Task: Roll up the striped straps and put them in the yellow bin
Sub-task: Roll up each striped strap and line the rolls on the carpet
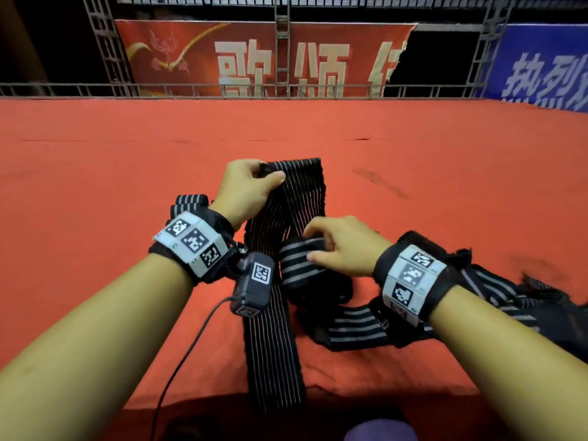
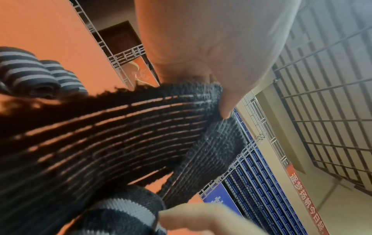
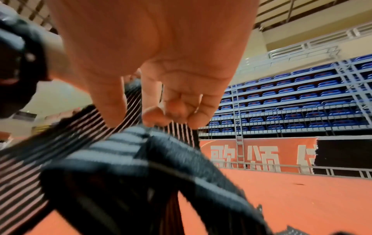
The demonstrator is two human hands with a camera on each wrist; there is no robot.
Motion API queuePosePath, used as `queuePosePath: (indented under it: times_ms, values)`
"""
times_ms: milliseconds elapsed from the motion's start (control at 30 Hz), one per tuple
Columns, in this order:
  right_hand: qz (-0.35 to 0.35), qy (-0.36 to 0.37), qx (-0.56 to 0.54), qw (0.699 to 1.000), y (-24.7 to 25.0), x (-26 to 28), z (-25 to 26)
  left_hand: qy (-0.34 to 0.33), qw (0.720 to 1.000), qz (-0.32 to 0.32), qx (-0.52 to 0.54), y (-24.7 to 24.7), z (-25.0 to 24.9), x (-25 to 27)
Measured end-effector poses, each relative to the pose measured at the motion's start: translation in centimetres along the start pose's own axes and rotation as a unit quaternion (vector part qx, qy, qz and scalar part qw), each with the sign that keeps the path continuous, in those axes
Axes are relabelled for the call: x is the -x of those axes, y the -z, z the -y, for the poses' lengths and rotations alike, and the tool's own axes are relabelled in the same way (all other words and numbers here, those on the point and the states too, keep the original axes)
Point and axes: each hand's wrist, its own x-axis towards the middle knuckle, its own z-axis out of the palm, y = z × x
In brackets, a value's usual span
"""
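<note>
A long black strap with thin pale stripes (image 1: 276, 338) runs from the near edge of the red-covered table (image 1: 95, 173) away from me, folded over at its far end. My left hand (image 1: 251, 183) pinches that far fold between thumb and fingers; in the left wrist view the thumb (image 2: 227, 101) presses on the strap (image 2: 120, 135). My right hand (image 1: 334, 246) grips a second strap with broad grey stripes (image 1: 299, 265), which trails right across the table. In the right wrist view the curled fingers (image 3: 171, 114) sit on this broad-striped strap (image 3: 124, 152). No yellow bin is in view.
Rolled striped straps (image 1: 191, 202) lie behind my left wrist, also seen as rolls (image 2: 30, 74) in the left wrist view. A heap of loose striped straps (image 1: 509, 291) lies at the right. A metal railing (image 1: 286, 90) and banners stand beyond the table's far edge.
</note>
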Motion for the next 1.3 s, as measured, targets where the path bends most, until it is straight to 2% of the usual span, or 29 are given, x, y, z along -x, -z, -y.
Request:
queuePosePath:
  times_ms: [67, 167, 300, 367, 467, 533, 733, 933, 1033, 1133, 1200, 1300]
  values:
    - [0.049, 0.002, 0.054, 0.997, -1.0, -0.2, 0.3, -0.006, 1.000, -0.002, -0.001, 0.2, -0.6, -0.4]
    - [0.037, 0.002, 0.061, 0.997, -1.4, -1.0, 0.8, -0.020, 1.000, -0.009, -0.013, 0.7, -1.1, -0.5]
    - [0.019, 0.061, 0.042, 0.997, -1.1, -1.6, 2.5, -0.035, 0.999, -0.020, -0.023, 1.4, -1.0, -0.5]
    - [0.018, 0.075, 0.077, 0.994, -1.0, -1.7, 3.3, -0.038, 0.999, -0.017, -0.023, 1.8, -0.9, -0.6]
    - [-0.002, 0.068, 0.177, 0.982, -1.3, -2.2, 3.9, -0.049, 0.998, -0.016, -0.044, 2.2, -0.6, -0.6]
    - [-0.018, 0.065, 0.204, 0.977, -1.4, -2.3, 4.1, -0.059, 0.996, -0.018, -0.062, 2.3, -0.4, -0.7]
    - [0.039, 0.030, 0.177, 0.983, -0.5, -1.1, 3.6, -0.071, 0.992, -0.051, -0.086, 2.8, 0.2, -1.3]
    - [0.098, -0.080, 0.150, 0.981, 0.8, 0.7, 0.8, -0.054, 0.991, -0.090, -0.081, 3.7, 1.4, -1.9]
    - [0.176, -0.164, 0.175, 0.955, -0.1, 1.8, -1.8, -0.065, 0.987, -0.135, -0.055, 4.9, 1.4, -2.3]
    - [0.221, -0.262, 0.198, 0.918, -1.7, 2.7, -5.0, -0.071, 0.988, -0.131, -0.044, 5.9, 0.8, -2.5]
    - [0.195, -0.273, 0.175, 0.926, -1.8, 2.4, -5.4, -0.072, 0.991, -0.110, -0.037, 6.1, 0.4, -2.3]
    - [0.078, -0.209, 0.102, 0.970, -1.3, 0.9, -2.9, -0.076, 0.994, -0.081, -0.014, 5.6, -0.3, -1.7]
